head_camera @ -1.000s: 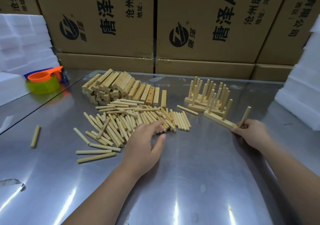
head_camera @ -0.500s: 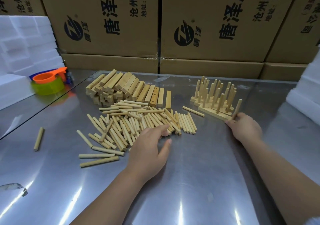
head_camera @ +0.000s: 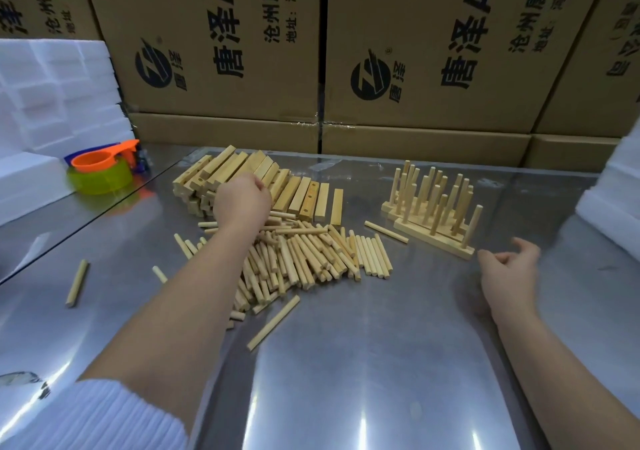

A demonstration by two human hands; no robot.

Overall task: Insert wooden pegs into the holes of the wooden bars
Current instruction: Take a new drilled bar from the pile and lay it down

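Observation:
A stack of plain wooden bars [head_camera: 302, 194] lies at the back middle of the steel table [head_camera: 363, 373]. My left hand [head_camera: 241, 201] reaches over it, fingers curled down round a bar on top of the stack. In front of the stack spreads a heap of loose wooden pegs [head_camera: 313, 257]. To the right stand several bars with upright pegs in them [head_camera: 434, 236]. My right hand [head_camera: 509, 271] hovers just right of the nearest pegged bar, fingers loose, holding nothing.
Single pegs lie apart at the left [head_camera: 77, 283], in front of the heap [head_camera: 273, 321] and beside the pegged bars [head_camera: 386, 231]. An orange scoop [head_camera: 98, 159] sits on a green roll [head_camera: 100, 180] at back left. White foam blocks [head_camera: 52, 103] and cardboard boxes [head_camera: 225, 51] wall the table.
My left hand has moved from the peg heap up to the bar stack. My right hand has let go of the pegged bar, now set beside the others, and drawn back.

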